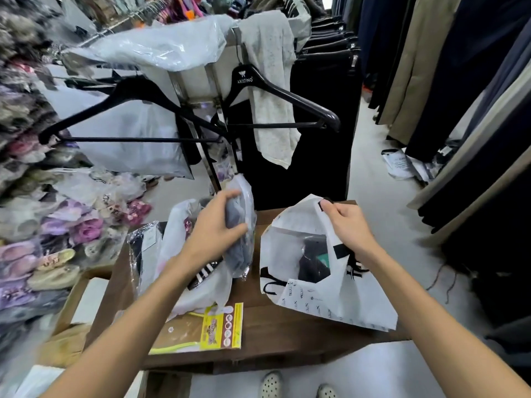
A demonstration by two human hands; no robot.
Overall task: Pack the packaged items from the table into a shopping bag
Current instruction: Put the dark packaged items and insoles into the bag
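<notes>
My left hand (214, 225) grips a dark garment in a clear plastic pack (242, 242), held upright above the brown table (287, 326). To its right my right hand (349, 222) pinches the top edge of a white shopping bag (316, 294) and holds its mouth open; a dark packaged item (311, 259) lies inside. Under my left arm rests a white-wrapped pack with black and white stripes (201, 282). A flat pack with a yellow label (201, 328) lies at the table's front, and a dark pack (143, 245) sits at the left edge.
A metal rack (201, 81) with two black hangers (275, 101) and a grey cloth (273, 90) stands behind the table. Bagged slippers (43, 254) pile up on the left. Dark clothes (459, 110) hang along the right aisle. A cardboard box (77, 305) sits at the lower left.
</notes>
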